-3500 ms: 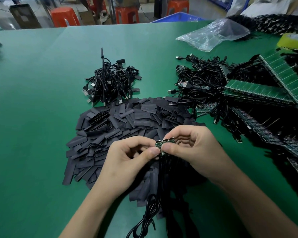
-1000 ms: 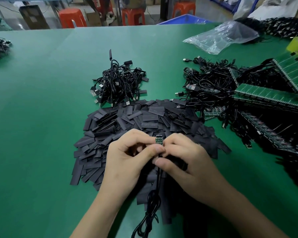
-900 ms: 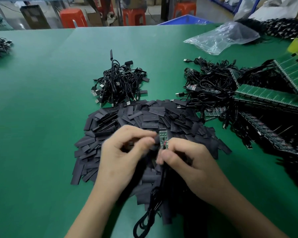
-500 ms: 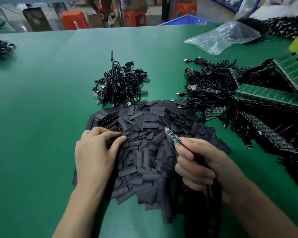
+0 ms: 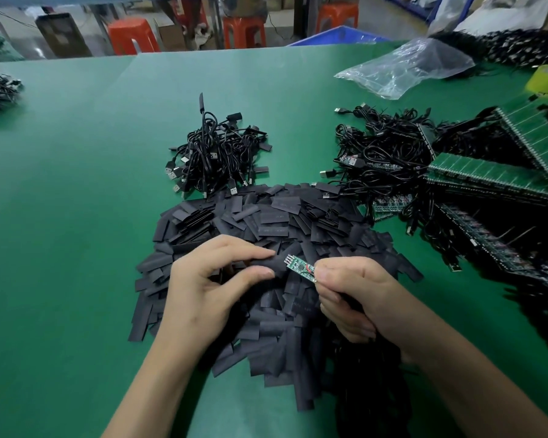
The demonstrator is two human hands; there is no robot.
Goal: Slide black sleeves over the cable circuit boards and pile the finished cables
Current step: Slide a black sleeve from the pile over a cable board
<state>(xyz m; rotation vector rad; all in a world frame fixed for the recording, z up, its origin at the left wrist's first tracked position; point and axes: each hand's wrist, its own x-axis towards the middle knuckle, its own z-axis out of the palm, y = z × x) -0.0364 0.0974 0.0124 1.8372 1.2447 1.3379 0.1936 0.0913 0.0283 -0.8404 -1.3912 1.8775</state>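
Beside sleeve [image 5: 279, 269]: PCB [image 5: 300, 268] (R hand [image 5: 359, 295])

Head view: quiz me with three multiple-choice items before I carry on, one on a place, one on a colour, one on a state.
1. Where is the circuit board? A tucked in a cable pile; B pinched in the right hand; C inside a bag.
2. What colour is the table? A green; B white; C grey.
3. What state is the board in? A fully sleeved; B half sleeved; C bare.

Answers: 1 B, thumb and forefinger grip the board's near end. 2 A, green shows all around the sleeve heap. 3 C, the sleeve pinched in the left hand sits at the board's tip, not over it.
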